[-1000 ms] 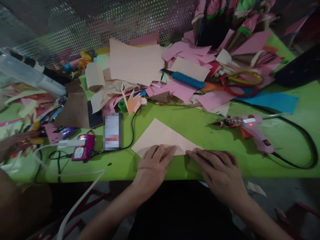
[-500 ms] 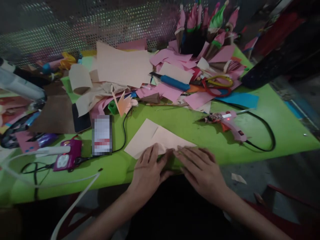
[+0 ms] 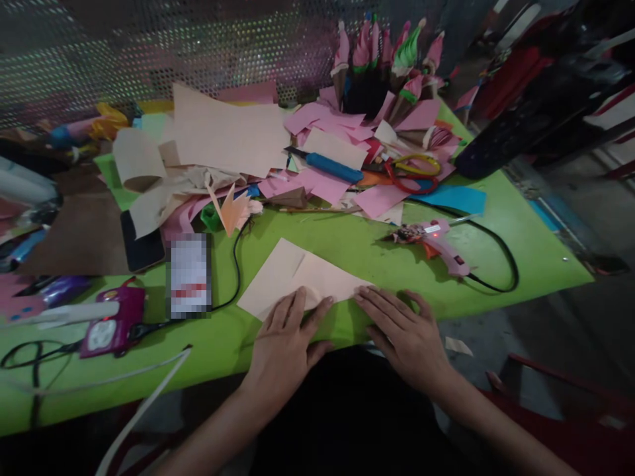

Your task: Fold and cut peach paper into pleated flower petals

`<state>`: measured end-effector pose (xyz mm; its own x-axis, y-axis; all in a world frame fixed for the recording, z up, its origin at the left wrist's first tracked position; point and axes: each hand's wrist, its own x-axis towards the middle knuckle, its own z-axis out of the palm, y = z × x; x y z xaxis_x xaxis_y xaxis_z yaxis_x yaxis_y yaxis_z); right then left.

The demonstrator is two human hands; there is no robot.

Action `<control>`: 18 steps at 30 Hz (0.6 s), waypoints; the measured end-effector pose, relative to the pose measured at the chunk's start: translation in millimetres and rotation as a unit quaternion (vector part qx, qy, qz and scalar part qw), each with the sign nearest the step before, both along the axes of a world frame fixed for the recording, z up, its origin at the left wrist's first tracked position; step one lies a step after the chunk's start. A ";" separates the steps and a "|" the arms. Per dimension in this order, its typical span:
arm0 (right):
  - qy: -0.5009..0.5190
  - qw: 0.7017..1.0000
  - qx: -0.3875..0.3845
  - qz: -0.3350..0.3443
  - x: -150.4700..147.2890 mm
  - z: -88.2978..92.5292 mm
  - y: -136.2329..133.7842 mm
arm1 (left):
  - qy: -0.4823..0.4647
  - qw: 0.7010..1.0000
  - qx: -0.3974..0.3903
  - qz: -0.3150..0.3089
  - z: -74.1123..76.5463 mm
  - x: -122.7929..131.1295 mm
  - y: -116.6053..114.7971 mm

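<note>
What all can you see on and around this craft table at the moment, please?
table: one, green, under everything.
folded sheet: one, peach, near table edge, touched by both hands.
glue gun: one, pink, right of the sheet.
scissors: one pair, red and yellow, among far scraps.
craft knife: one, blue-handled, on pink scraps.
paper scraps: many, pink and peach, heaped along far side.
paper cones: several, pink and green, standing at back.
phone: one, black, left of sheet.
left hand: one, bare, flat on the sheet's near edge.
right hand: one, bare, fingertips at the sheet's right corner.
</note>
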<state>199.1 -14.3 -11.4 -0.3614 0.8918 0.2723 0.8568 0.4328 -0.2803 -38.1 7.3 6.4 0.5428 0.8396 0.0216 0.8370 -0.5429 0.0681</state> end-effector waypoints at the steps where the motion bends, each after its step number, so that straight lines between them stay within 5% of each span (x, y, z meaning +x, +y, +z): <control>1: 0.001 1.000 -0.002 0.000 0.7 -0.4 0.0 | -0.006 1.000 -0.003 -0.002 0.6 -3.0 -1.0; 18: -0.009 1.000 -0.006 -0.011 -1.0 -3.7 -1.2 | -0.017 0.997 -0.009 0.072 2.9 -47.9 -28.6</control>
<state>198.2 -15.5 -15.1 -0.3462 0.9029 0.2548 0.8711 0.4103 -0.2700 -86.0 -21.2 9.2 0.4153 0.9094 0.0224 0.9035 -0.4152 0.1066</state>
